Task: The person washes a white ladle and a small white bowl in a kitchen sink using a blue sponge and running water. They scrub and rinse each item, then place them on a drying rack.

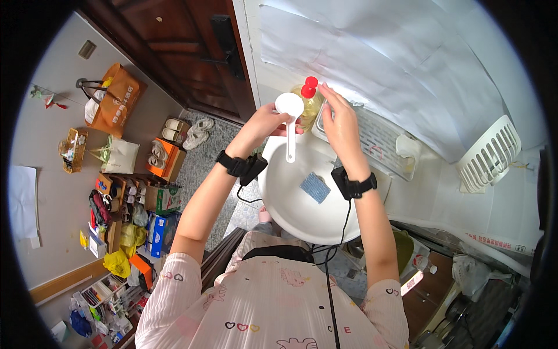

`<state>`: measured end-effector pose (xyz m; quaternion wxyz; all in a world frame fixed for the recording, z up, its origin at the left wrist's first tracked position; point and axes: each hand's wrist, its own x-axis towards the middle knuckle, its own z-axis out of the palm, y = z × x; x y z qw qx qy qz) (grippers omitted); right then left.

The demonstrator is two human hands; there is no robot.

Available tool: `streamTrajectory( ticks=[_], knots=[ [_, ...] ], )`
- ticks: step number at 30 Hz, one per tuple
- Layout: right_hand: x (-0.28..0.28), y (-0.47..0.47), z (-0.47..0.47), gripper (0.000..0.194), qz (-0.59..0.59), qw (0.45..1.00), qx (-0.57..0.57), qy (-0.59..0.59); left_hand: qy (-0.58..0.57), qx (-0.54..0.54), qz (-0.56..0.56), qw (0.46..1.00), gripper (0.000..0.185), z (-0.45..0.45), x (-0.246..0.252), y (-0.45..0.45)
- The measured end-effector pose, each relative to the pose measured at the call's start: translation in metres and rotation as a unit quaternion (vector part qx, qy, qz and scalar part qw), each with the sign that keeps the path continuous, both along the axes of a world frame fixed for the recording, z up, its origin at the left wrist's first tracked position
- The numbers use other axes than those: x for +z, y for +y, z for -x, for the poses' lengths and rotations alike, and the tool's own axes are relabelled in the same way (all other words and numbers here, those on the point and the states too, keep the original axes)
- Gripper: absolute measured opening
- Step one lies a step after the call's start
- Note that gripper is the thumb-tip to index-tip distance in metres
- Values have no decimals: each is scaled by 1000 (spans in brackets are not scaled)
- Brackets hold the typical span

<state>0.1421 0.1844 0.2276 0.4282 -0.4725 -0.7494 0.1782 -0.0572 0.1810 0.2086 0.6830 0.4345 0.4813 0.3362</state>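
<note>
My left hand (263,122) grips a white plastic spoon (291,139) near the join of its round bowl and handle. The handle hangs over the white washbasin (279,205), and its end has a small hole. My right hand (341,122) holds nothing that I can see; its fingers stretch up beside two red caps, with the thumb apart. Under the caps, a clear bottle of yellow liquid (310,107) stands at the basin's back edge, partly behind the spoon and my left hand. Inside the basin lies a blue textured cloth or sponge (315,187) by the drain.
A slotted drain tray (379,139) sits right of the bottle, with a small white container (408,146) at its end. A white slotted rack (490,152) hangs on the right wall. Leftward are a brown door (183,48) and shoe shelves. Black cables (328,279) run down from both wrists.
</note>
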Motion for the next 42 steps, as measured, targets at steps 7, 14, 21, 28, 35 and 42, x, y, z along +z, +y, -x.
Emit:
streamTrajectory(
  ticks=[7, 14, 21, 28, 35, 42],
  knots=[
    [-17, 26, 20, 45, -64, 991, -28, -117, -2, -41, 26, 999, 31, -1, -4, 21],
    [-18, 37, 21, 42, -105, 968, -48, -222, -52, -42, 27, 997, 32, -4, -8, 30],
    [-22, 27, 23, 44, -76, 978, -56, -187, -56, -24, 11, 998, 40, -6, -8, 21],
    [-34, -53, 9, 30, -46, 997, -57, 6, 5, -12, 22, 1000, 41, -4, -34, -18],
    [-205, -137, -45, 17, 373, 923, -51, -78, 54, -33, 88, 994, 23, -7, -102, -76],
    [-338, -138, -66, 56, 441, 839, -84, -306, 160, -80, 108, 978, 35, -24, -151, -121]
  ],
)
